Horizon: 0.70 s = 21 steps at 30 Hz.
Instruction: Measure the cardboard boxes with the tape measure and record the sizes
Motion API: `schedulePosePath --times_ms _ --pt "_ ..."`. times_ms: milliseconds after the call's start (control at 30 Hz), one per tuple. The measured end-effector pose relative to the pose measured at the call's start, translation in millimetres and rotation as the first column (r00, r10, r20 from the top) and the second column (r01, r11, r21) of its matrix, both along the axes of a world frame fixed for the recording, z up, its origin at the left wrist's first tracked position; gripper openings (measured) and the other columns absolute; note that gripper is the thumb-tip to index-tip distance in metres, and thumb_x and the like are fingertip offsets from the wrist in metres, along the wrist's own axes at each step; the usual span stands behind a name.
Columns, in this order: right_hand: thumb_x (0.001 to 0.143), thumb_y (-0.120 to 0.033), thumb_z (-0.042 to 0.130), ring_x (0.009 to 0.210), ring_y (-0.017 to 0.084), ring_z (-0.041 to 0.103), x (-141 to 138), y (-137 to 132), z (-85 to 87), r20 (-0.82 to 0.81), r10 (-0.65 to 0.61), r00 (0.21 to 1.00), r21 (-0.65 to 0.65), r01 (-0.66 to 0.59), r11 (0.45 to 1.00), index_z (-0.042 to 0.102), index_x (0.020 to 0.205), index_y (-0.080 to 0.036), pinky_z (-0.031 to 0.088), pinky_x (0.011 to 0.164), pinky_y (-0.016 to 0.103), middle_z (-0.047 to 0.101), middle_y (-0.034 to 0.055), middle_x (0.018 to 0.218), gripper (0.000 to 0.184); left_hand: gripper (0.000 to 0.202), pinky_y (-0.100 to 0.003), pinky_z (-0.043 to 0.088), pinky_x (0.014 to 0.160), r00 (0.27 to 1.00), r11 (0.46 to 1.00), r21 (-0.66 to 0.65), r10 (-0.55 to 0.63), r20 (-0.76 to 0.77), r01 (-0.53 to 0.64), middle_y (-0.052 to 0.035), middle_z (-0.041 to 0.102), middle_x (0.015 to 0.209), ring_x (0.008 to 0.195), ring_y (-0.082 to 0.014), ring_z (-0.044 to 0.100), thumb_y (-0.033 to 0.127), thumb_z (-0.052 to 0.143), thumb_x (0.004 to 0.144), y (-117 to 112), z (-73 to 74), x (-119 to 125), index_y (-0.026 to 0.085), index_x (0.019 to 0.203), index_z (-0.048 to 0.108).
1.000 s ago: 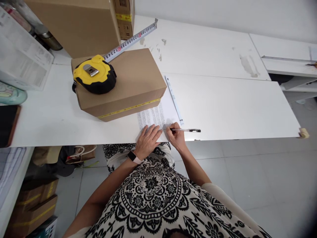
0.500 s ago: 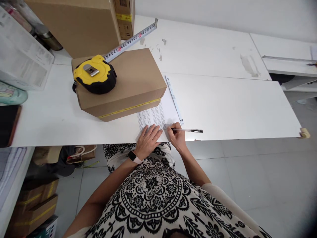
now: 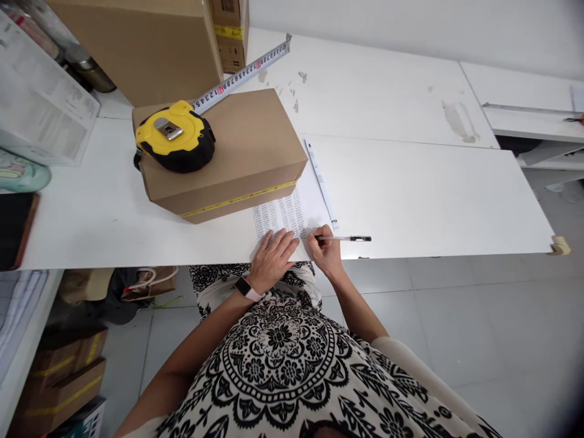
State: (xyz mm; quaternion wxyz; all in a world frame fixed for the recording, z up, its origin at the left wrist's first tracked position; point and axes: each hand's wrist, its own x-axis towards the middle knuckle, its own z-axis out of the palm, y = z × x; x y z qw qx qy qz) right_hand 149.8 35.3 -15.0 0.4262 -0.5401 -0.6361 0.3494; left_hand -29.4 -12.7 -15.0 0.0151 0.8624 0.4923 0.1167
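Near the desk's front edge, my left hand (image 3: pixel 272 258) lies flat with fingers stretched over the lower part of a sheet of paper (image 3: pixel 314 198) bearing columns of small writing. Just to its right, my right hand (image 3: pixel 326 250) is closed round a pen (image 3: pixel 344 238), whose tip is at the paper and whose back end points right. A brown cardboard box (image 3: pixel 241 143) covers the sheet's upper left part. On top of the box sits a yellow and black tape measure (image 3: pixel 176 137), its blade (image 3: pixel 241 77) pulled out toward the upper right.
The white desk (image 3: pixel 424 201) runs to the right, with a small corner guard (image 3: pixel 560 245) at its end. A larger carton (image 3: pixel 141 48) stands behind the box. At the left edge lies a dark phone (image 3: pixel 17 231). More taped boxes (image 3: pixel 64 389) are stacked below on the left.
The pen's back end has shifted slightly left and down with a small movement of my right hand. My left hand, the box and the tape measure have stayed in place.
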Motion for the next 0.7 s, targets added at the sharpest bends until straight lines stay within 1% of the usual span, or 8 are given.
schedulePosePath --times_ms 267,433,700 --pt "0.088 -0.029 0.057 0.052 0.009 0.033 -0.3 -0.2 1.2 -0.043 -0.019 0.999 -0.041 0.017 0.999 0.039 0.071 -0.023 0.029 0.050 0.024 0.037 -0.0069 0.059 0.026 0.050 -0.049 0.028 0.121 1.000 1.000 -0.013 0.003 0.013 -0.003 -0.0111 0.050 0.151 0.142 -0.0268 0.041 0.041 0.045 0.101 -0.3 -1.1 -0.2 0.015 0.143 0.051" --pt "0.088 -0.028 0.058 0.052 0.009 0.033 0.1 0.4 0.2 -0.046 -0.010 0.999 -0.024 0.009 1.000 0.039 0.071 -0.023 0.028 0.050 0.025 0.036 -0.0072 0.059 0.026 0.050 -0.049 0.028 0.121 1.000 1.000 0.006 0.000 0.008 0.000 -0.0111 0.049 0.151 0.142 -0.0272 0.041 0.041 0.045 0.101 -0.7 -1.9 -0.1 0.014 0.143 0.050" --pt "0.089 -0.028 0.058 0.052 0.009 0.033 0.1 0.4 -2.4 -0.018 0.002 1.000 -0.009 -0.002 1.000 0.038 0.071 -0.023 0.029 0.050 0.025 0.037 -0.0067 0.060 0.027 0.051 -0.050 0.029 0.121 1.000 1.000 -0.024 0.004 0.011 -0.004 -0.0114 0.049 0.151 0.143 -0.0271 0.041 0.041 0.046 0.101 0.0 -0.8 -0.1 0.015 0.144 0.050"
